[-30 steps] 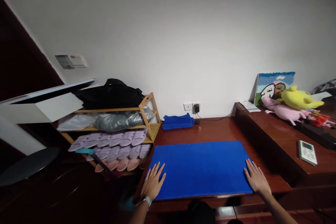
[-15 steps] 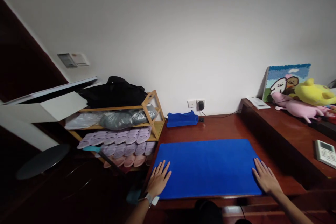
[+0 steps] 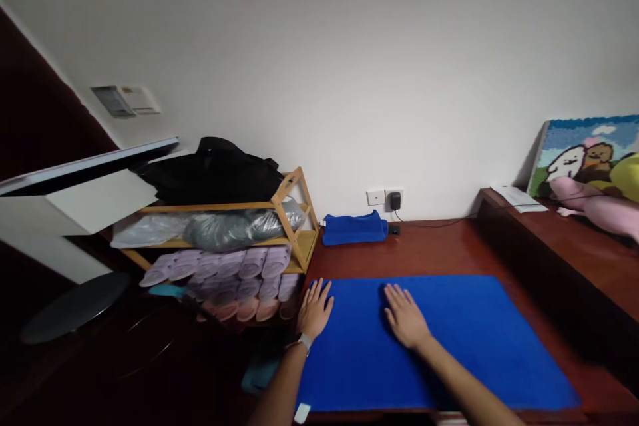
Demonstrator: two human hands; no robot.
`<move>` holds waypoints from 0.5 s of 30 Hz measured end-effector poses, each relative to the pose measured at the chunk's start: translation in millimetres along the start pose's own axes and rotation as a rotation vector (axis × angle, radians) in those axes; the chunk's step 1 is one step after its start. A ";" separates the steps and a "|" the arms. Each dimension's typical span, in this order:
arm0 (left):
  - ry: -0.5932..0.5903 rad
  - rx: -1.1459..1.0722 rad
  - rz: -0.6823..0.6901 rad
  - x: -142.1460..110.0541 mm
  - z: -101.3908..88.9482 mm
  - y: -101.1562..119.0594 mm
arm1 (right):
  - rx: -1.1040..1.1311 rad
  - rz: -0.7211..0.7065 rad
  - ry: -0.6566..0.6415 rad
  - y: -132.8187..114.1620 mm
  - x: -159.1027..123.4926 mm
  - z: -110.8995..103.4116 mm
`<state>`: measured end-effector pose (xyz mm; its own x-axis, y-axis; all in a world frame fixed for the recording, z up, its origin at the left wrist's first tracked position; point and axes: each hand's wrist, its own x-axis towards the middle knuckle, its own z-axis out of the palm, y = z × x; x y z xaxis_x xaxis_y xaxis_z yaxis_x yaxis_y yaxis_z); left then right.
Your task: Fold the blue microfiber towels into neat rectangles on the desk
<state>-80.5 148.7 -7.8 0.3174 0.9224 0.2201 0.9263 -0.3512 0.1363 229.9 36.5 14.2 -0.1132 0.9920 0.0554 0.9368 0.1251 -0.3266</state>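
Observation:
A blue cloth (image 3: 479,339) lies spread flat on a reddish-brown wooden table (image 3: 439,249). My left hand (image 3: 314,309) rests palm down on the cloth's far left corner, fingers stretched out. My right hand (image 3: 405,316) lies flat on the cloth just right of it, fingers spread. Neither hand holds anything. A watch sits on my left wrist. A folded blue towel (image 3: 355,228) lies at the back of the table by the wall socket (image 3: 384,197).
A wooden rack (image 3: 294,213) with several pink slippers, grey bundles and a black bag stands to the left. A raised wooden ledge (image 3: 564,253) on the right carries plush toys and a picture. A white open box (image 3: 84,196) and a dark stool stand far left.
My right hand has moved from the cloth's right edge across to its left part, near my left hand. My left hand slid up to the far left corner. The view turned left.

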 end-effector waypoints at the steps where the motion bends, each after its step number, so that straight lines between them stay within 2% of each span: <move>1: -0.011 0.004 -0.007 1.2 5.1 -2.0 | 0.026 -0.031 -0.031 -18.9 14.7 5.7; 4: -0.003 0.008 -0.009 0.4 14.7 -7.5 | 0.079 -0.051 -0.094 -50.3 42.4 21.0; 6: 0.004 0.007 -0.004 -0.7 16.6 -9.3 | 0.091 -0.049 -0.108 -51.7 47.4 26.6; 8: 0.002 0.007 -0.007 -0.7 16.6 -9.8 | 0.077 -0.037 -0.108 -37.2 43.2 26.6; 11: 0.011 0.004 -0.006 0.3 16.2 -9.9 | 0.028 0.038 -0.081 19.8 22.5 16.8; 15: 0.016 -0.003 -0.005 1.5 16.7 -10.5 | -0.100 0.245 -0.046 148.6 -22.9 -9.1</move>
<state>-86.4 156.4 -25.1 0.3092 0.9215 0.2351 0.9273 -0.3470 0.1403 374.7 32.3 -27.0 0.1084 0.9925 -0.0572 0.9659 -0.1188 -0.2301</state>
